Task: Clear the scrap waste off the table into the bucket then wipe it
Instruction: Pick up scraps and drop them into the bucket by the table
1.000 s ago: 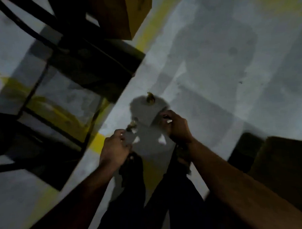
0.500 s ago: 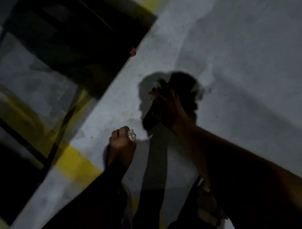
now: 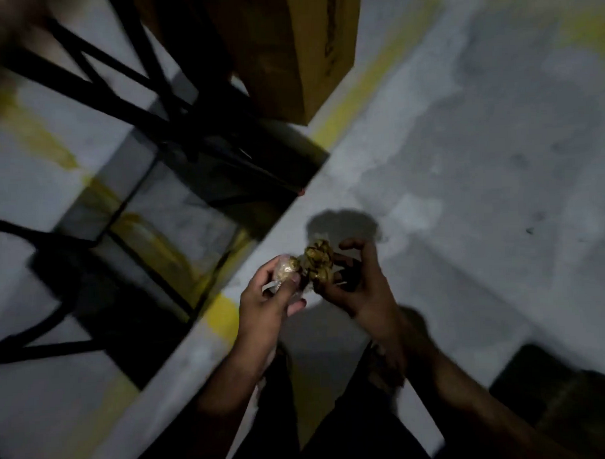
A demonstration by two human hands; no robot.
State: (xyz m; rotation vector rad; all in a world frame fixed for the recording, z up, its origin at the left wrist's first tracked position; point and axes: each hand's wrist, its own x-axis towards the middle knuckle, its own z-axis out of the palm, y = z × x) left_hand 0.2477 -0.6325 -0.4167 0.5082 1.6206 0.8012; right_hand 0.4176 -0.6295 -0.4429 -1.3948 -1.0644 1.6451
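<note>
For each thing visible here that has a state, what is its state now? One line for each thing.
left hand: raised, fingers pinching a small clear wrapper scrap.
right hand: raised, fingers curled round a crumpled golden scrap.
small clear wrapper scrap: crumpled, held off the floor.
crumpled golden scrap: bunched up, held beside the other scrap.
cardboard box: closed as far as visible, standing by the dark frame.
</note>
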